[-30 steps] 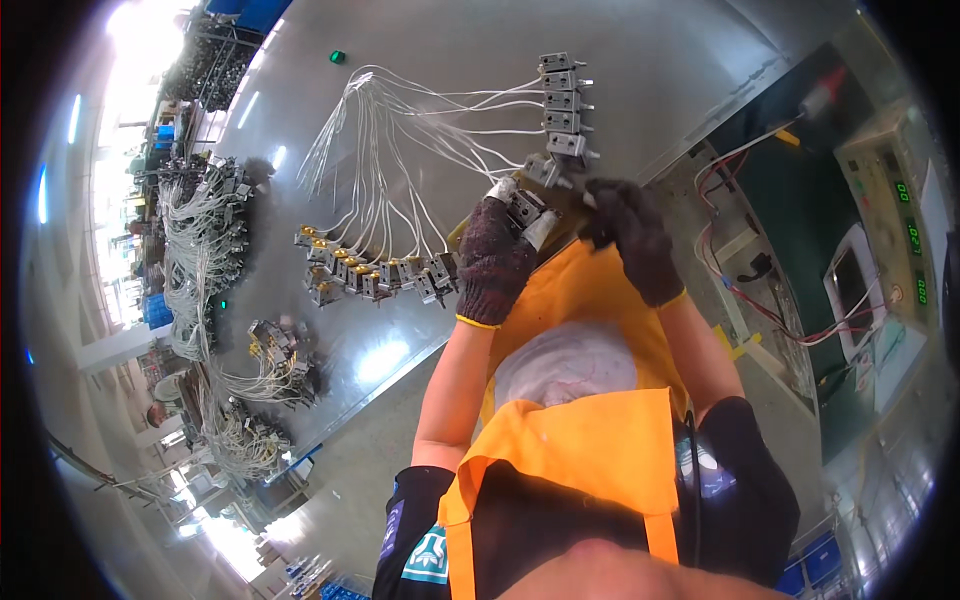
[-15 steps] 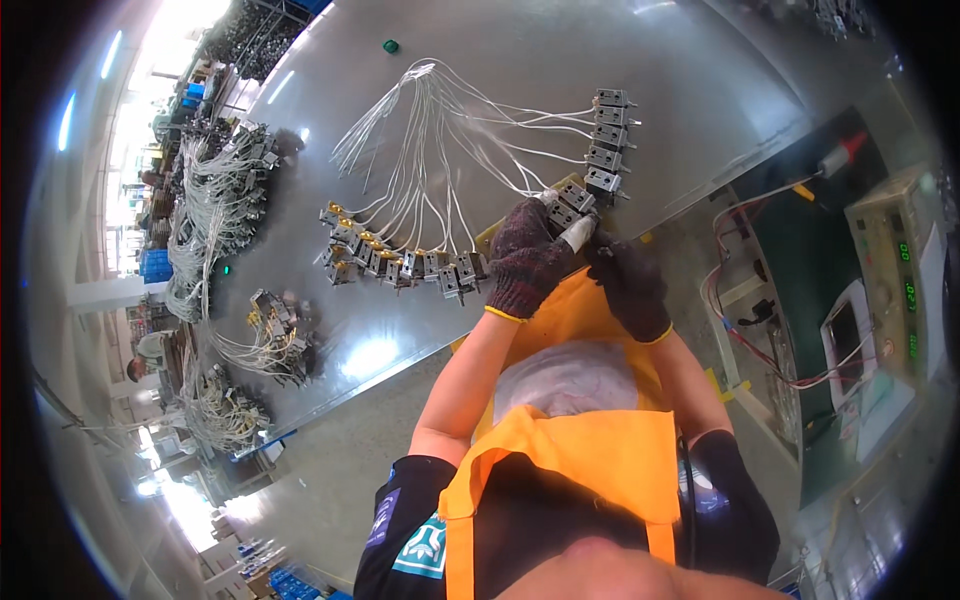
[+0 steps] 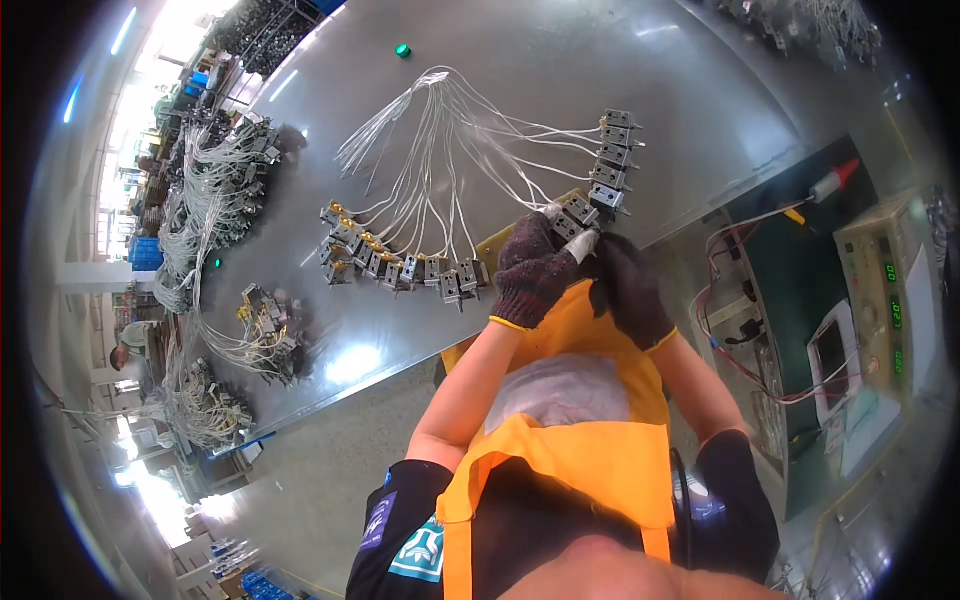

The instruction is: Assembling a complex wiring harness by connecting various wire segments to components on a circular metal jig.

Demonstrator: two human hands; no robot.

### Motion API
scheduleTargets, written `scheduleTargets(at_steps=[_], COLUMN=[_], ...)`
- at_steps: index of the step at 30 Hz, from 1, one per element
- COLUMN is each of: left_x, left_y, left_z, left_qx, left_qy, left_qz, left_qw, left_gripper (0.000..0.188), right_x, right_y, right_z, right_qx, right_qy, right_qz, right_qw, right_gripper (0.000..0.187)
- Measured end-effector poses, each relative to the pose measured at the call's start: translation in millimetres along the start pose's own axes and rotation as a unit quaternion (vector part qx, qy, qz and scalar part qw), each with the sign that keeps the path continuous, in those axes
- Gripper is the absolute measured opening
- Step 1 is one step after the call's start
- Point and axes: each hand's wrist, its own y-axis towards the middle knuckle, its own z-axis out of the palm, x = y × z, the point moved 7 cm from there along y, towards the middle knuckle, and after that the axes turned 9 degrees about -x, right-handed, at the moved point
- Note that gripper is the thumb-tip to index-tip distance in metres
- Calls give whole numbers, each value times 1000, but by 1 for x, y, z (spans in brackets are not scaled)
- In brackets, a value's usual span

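My left hand (image 3: 533, 270), in a dark knit glove with white-wrapped fingertips, grips a small metal switch-like box (image 3: 567, 228) at the table's near edge. Another such box (image 3: 580, 209) lies against it. Gloved in the same dark knit, my right hand (image 3: 632, 290) is closed just beside, at the near side of the box; what its fingers hold is hidden. Under the boxes shows a yellowish flat strip (image 3: 497, 243). White wires (image 3: 437, 130) fan out from one bundle to a curved row of metal boxes (image 3: 405, 268) on the left and a stacked column of boxes (image 3: 617, 150) on the right.
Piles of wired boxes (image 3: 215, 210) cover the left side of the metal table (image 3: 560, 70). A green cap (image 3: 403, 50) lies at the far side. To the right stand an instrument with green digits (image 3: 880, 290), red and dark leads (image 3: 705, 290) and a red-tipped probe (image 3: 835, 180).
The view has shifted slightly. Both hands stay at the same box; my right hand has turned a little, its fingers drawn slightly closer to the box's near side.
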Motion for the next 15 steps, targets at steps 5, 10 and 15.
scheduleTargets(at_steps=[5,10,15], left_x=[11,15,37], left_y=[-6,-13,-5], left_z=[5,-13,15], left_qx=[12,65,73], left_qy=[-12,-463,-372], left_qz=[144,-110,-68], left_qw=[989,877,923], left_gripper=[65,67,58], right_x=[-70,15,2], right_y=[0,-4,53], right_z=[4,1,-38], right_qx=[154,-80,-59], right_qy=[353,-286,-144], right_qz=[209,-422,-323], right_qw=[899,857,933], right_gripper=[15,28,29])
